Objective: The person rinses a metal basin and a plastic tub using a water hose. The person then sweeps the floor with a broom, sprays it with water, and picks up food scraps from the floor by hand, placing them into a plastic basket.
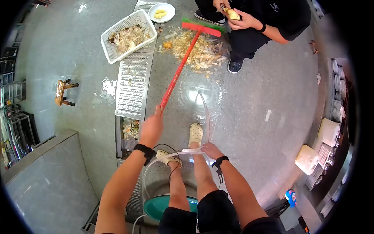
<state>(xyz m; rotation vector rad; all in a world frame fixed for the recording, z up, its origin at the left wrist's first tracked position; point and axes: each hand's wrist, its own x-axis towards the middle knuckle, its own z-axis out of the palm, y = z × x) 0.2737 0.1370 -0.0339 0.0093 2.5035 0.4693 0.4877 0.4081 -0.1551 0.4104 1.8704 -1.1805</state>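
Note:
My left hand [152, 130] is wrapped round the red handle of a broom [180, 69]. The broom's red head with green bristles rests at the far edge of a pile of peelings [200, 50] on the wet floor. In my right hand [211, 150] is a clear hose [206, 113]; a stream of water appears to run from it onto the floor in front of my feet. The hose loops leftward past my legs, down by a green basin [156, 207] below me.
Another person [249, 27] sits at the top right, peeling something yellowish with a tool. A white basket [128, 37] of scraps and a white plate [161, 13] stand at the top. Metal drain grates [134, 85] run down the left, with an uncovered section [130, 134]. A wooden stool [62, 93] stands farther left.

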